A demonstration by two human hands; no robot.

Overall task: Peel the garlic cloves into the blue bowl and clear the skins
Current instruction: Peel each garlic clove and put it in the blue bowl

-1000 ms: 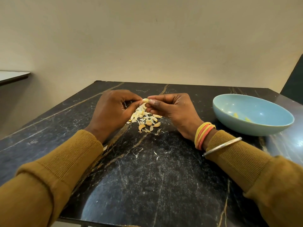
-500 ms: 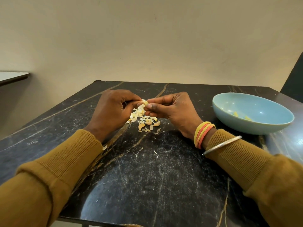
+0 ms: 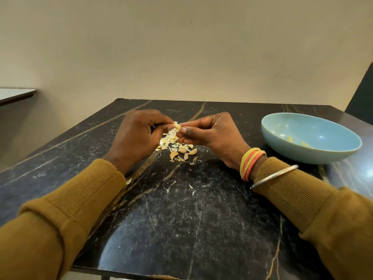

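Marble table [image 3: 181,229], left hand [image 3: 137,138] and right hand [image 3: 214,136] still pinching garlic clove [image 3: 177,126] above skins [image 3: 171,141]

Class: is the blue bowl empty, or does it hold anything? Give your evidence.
Nearly empty: the shallow light-blue bowl holds two small yellowish pieces, likely peeled garlic; the rest of its inside is bare.

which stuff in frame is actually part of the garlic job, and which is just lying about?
In the job:
- garlic clove, pinched between left hand and right hand
- pile of cloves and skins
- blue bowl holding a few peeled cloves

Just there:
- wrist bangles, metal bracelet
- pale side table, far left
- marble table, work surface only
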